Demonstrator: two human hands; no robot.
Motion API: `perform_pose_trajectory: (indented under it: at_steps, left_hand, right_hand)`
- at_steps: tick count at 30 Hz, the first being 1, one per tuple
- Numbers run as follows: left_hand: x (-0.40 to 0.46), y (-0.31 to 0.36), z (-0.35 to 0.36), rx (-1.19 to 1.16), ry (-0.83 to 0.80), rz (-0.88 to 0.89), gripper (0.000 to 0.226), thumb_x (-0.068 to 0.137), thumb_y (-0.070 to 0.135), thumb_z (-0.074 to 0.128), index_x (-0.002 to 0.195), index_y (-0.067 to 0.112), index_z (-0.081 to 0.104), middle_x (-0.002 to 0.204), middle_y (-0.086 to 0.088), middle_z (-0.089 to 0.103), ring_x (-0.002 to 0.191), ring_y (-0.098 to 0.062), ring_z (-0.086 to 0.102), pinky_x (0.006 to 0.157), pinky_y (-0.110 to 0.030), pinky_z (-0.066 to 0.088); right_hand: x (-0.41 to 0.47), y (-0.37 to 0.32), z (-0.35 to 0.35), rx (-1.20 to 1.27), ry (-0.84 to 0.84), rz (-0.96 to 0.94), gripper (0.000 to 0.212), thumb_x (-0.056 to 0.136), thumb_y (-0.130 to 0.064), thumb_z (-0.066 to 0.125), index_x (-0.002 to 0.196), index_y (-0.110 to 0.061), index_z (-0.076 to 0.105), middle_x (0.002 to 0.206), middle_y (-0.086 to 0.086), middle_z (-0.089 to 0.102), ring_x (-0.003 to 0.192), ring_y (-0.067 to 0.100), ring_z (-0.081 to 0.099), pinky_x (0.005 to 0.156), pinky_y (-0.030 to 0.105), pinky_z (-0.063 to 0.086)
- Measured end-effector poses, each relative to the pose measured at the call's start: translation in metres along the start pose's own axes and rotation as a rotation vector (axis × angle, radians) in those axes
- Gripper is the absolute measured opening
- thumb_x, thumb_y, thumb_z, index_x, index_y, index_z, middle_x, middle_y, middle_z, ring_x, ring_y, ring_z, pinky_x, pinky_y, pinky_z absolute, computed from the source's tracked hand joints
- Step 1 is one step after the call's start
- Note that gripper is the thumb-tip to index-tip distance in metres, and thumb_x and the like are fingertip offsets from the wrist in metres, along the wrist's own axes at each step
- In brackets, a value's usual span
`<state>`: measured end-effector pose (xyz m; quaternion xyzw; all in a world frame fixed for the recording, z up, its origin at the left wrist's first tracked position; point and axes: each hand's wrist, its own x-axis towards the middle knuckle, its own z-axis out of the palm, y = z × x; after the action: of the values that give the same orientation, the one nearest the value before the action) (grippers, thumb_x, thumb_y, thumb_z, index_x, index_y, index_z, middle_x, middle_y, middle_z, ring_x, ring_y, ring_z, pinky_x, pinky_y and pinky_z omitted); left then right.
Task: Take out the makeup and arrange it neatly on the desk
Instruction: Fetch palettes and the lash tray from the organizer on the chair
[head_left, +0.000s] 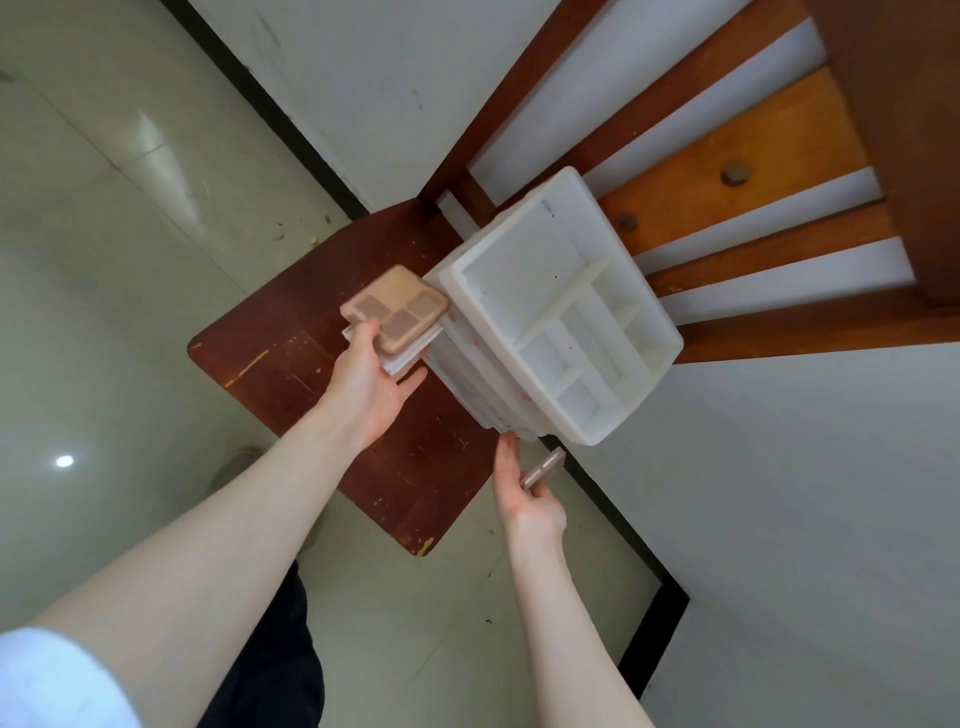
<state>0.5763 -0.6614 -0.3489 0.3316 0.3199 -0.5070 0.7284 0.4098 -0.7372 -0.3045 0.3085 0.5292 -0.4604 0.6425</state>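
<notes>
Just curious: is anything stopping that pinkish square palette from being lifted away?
Nothing visible. The left hand already grips the pinkish square eyeshadow palette from its near edge, beside the white plastic organizer.

Domestic room, likely a bedroom or dressing corner. Evidenced by wooden chair (332, 384), glossy tiled floor (104, 218), plain white walls (779, 493) with dark skirting (291, 140), white cosmetics organiser (566, 322).

1. Ahead and right of the left hand (371, 382), the white organizer (561, 332) stands on the chair seat (291, 374), blocking that side.
2. The pink palette (397, 312), gripped on a white stack, fills the space beyond its fingers.
3. Left of it, bare seat lies free.
4. Above the right hand (524, 493), the organizer's corner sits touching its fingertips.
5. Right of it runs the wall (779, 493).
</notes>
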Motion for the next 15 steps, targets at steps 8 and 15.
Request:
perform_pose_trajectory:
  at_steps: [8, 15]
  left_hand:
    - [-0.064, 0.027, -0.010, 0.106, 0.085, 0.079, 0.021, 0.096, 0.025, 0.044, 0.115, 0.018, 0.050, 0.111, -0.004, 0.061, 0.105, -0.019, 0.057, 0.091, -0.041, 0.047]
    - [-0.139, 0.070, -0.007, 0.174, 0.155, 0.206, 0.017, 0.097, 0.021, 0.040, 0.110, 0.015, 0.049, 0.099, -0.005, 0.064, 0.092, -0.018, 0.062, 0.079, -0.039, 0.049]
  right_hand:
    - [-0.060, 0.025, -0.021, -0.581, 0.061, -0.019, 0.033, 0.101, -0.010, 0.034, 0.131, 0.002, 0.040, 0.133, 0.030, 0.045, 0.120, 0.042, 0.050, 0.103, 0.050, 0.040]
    - [-0.099, 0.051, 0.009, -0.686, -0.018, 0.086, 0.043, 0.102, -0.016, 0.033, 0.139, 0.005, 0.030, 0.140, 0.028, 0.039, 0.132, 0.039, 0.038, 0.111, 0.046, 0.029]
